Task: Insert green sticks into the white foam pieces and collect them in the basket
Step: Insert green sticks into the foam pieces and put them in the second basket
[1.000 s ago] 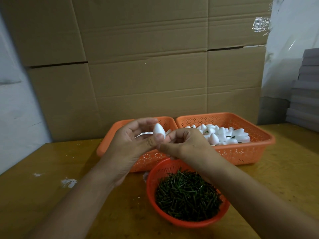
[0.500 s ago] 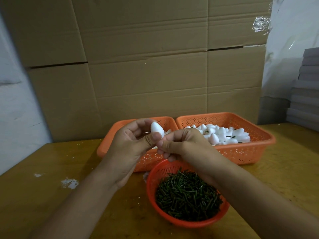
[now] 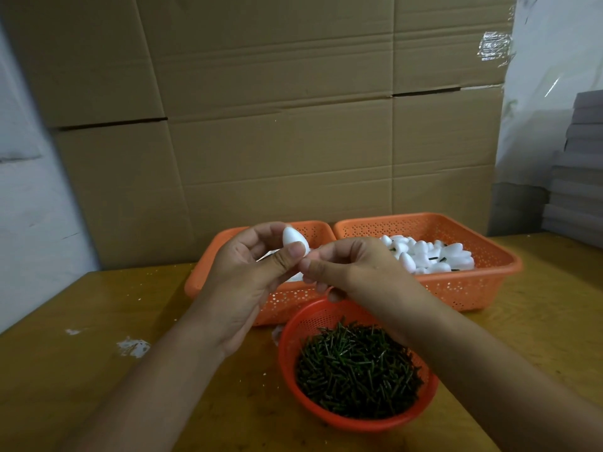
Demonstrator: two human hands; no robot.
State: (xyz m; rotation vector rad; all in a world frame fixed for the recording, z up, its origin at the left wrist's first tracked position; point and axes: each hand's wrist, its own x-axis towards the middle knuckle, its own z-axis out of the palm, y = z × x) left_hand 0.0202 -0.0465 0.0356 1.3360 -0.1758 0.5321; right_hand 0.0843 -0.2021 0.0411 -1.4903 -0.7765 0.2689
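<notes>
White foam piece (image 3: pixel 293 240) in left hand (image 3: pixel 248 275) fingers; right hand (image 3: pixel 349 269) fingers pinched beside it.

white foam piece (image 3: pixel 293 240) | dark green sticks (image 3: pixel 357 370) | orange perforated baskets (image 3: pixel 456 288) | brown cardboard (image 3: pixel 277 125)
</notes>
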